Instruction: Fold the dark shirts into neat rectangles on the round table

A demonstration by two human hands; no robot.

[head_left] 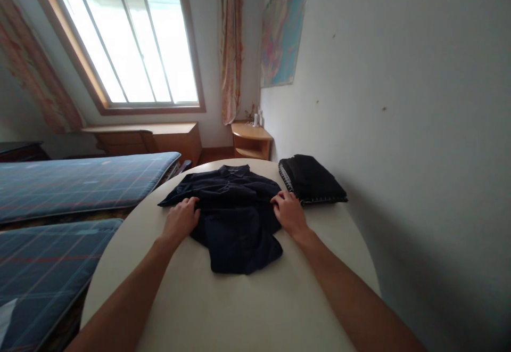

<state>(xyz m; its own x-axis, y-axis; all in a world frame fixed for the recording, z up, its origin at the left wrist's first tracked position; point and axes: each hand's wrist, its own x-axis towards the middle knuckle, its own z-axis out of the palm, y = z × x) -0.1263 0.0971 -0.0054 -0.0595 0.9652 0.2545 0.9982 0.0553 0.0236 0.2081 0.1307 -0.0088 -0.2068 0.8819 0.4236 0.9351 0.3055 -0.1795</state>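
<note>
A dark navy garment [235,224] with a collar at its far end lies on a round white table [247,314]. Its near part forms a smaller flap toward me. My left hand [183,217] is at the garment's left side, fingers curled with the tips pressed on the cloth. On the opposite side, my right hand [288,211] has its curled fingers on the garment's right edge. Both hands look closed on the cloth. Just beyond my right hand sits a folded black cloth stack [313,179] with light stitching along its edge.
Two beds with blue plaid mattresses [80,181] stand left of the table. A grey-white wall [419,155] runs along the right. Farther back are a wooden corner shelf [251,131], a low wooden cabinet [175,133] and a window [128,43] with curtains.
</note>
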